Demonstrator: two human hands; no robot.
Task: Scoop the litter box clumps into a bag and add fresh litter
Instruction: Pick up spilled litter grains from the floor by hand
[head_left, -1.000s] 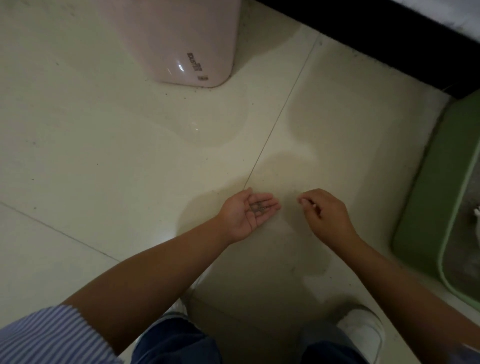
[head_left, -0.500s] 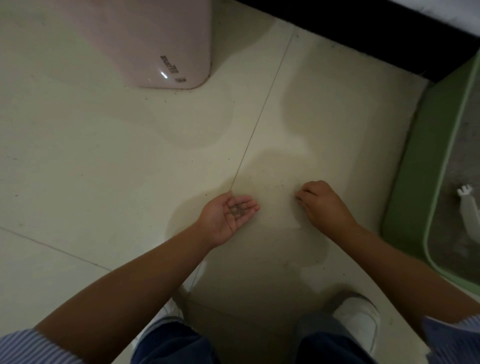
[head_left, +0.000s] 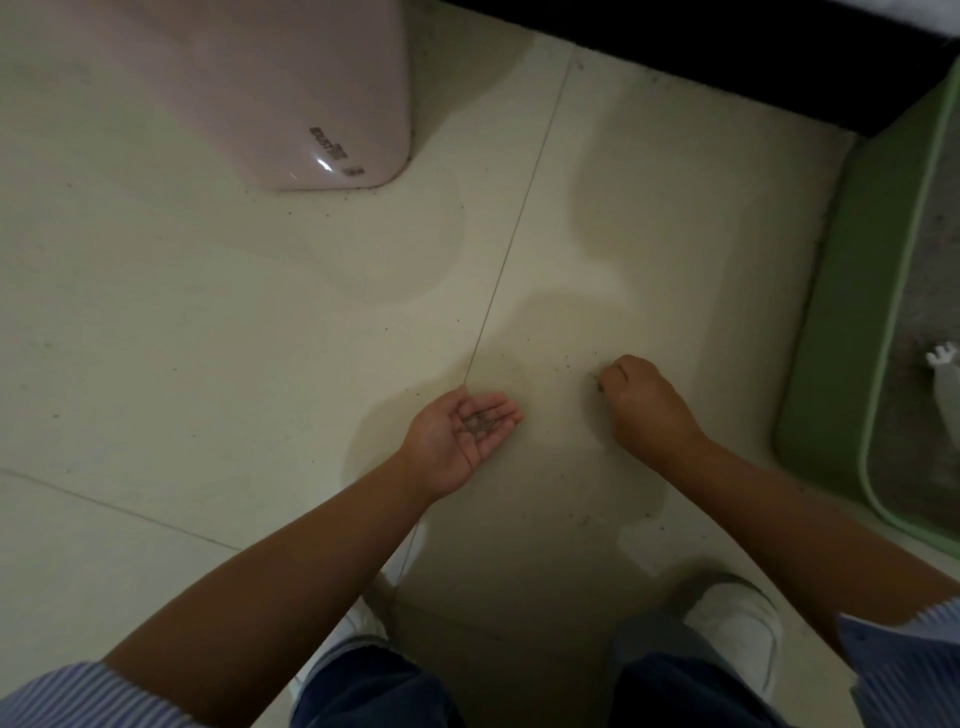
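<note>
My left hand (head_left: 460, 439) lies palm up just above the tiled floor, cupping a small pile of grey litter grains (head_left: 480, 422). My right hand (head_left: 644, 402) is knuckles up on the floor to its right, fingers curled, fingertips pinching at a dark litter grain (head_left: 598, 387) on the tile. The green litter box (head_left: 852, 291) stands at the right edge, grey litter inside it. A white scoop (head_left: 948, 379) lies in that litter, partly cut off by the frame.
A pink plastic bin (head_left: 270, 93) stands at the top left on the cream floor tiles (head_left: 208, 338). Stray grains dot the floor around my hands. A dark gap under furniture runs along the top. My white shoes (head_left: 737, 629) are below.
The view has shifted so the litter box and scoop show more. My right hand stays low on the floor, fingers curled more tightly. My left hand stays cupped with the grains.
</note>
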